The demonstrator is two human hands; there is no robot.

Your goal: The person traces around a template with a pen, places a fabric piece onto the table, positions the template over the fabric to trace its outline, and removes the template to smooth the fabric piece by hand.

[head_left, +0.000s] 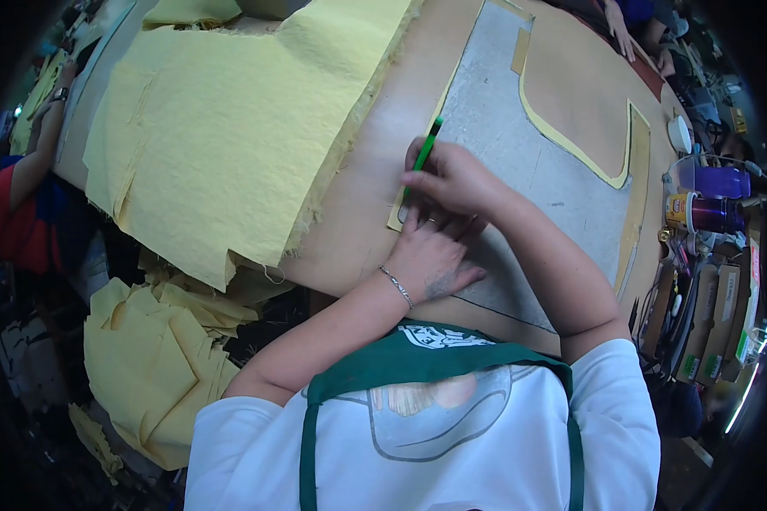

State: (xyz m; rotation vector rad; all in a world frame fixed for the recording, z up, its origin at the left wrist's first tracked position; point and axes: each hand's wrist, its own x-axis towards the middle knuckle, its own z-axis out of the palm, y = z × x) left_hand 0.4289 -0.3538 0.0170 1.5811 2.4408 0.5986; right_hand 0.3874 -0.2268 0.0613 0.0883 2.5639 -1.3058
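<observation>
My right hand [452, 177] is closed round a green pencil [425, 153], its lower end at the left edge of a grey template [562, 204]. My left hand [430, 255] lies spread on the template's lower left part, close beneath the right one, fingertips partly hidden by it. Yellow material shows along the template's edges and around its curved cutout. Left of both hands, a large yellow fabric sheet [222, 128] with a frayed edge covers part of the brown table [362, 221].
Crumpled yellow fabric [149, 366] hangs below the table at the left. Another person's arm [43, 145] is at the far left, and another person's hands [622, 34] are at the top right. Jars [712, 213], a white bowl [679, 134] and boxes [712, 315] stand at the right.
</observation>
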